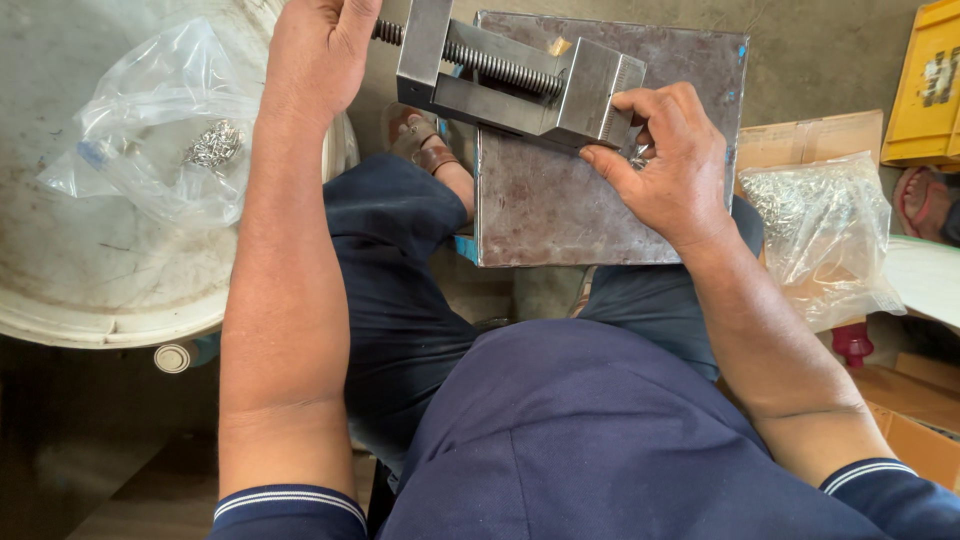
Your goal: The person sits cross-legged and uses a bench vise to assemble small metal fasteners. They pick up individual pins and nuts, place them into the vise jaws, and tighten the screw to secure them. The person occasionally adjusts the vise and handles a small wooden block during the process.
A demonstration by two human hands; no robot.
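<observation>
A small steel vise (520,75) with a threaded screw lies tilted across the top edge of a worn, stained metal plate (560,210). Tiny shiny metal parts (637,155) are pinched beside its grooved jaw block.

The floor (830,50) is bare grey concrete, dusty and lit by bright, even daylight at the top, while the lower left corner lies in deep shadow. On the left stands a large round white tub lid (90,290), worn and stained, with a clear plastic bag (150,120) lying on it. To the right are a yellow crate (925,85) at the edge, flat brown cardboard (810,135) and another clear bag (820,225) resting on it.
</observation>
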